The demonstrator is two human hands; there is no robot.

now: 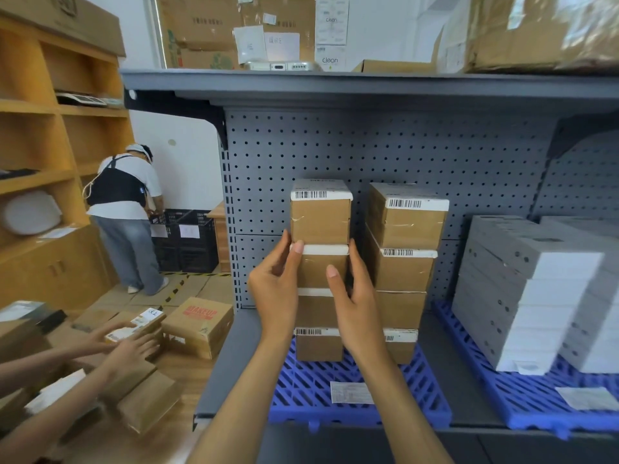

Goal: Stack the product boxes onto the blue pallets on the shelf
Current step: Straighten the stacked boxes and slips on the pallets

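Gripping the second box (323,264) from the top of a four-high brown stack, the left hand (276,289) and right hand (356,301) close on its opposite sides. The stack stands on a blue pallet (355,390) on the grey shelf (234,346), just beside a second stack (403,262). White boxes (536,296) fill the neighbouring pallet.

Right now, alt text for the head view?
Two bare hands, left hand and right hand, grip the sides of a brown box, second from top in a four-high stack on a blue pallet on a grey shelf. A second brown stack stands beside it; grey-white boxes fill the next pallet.
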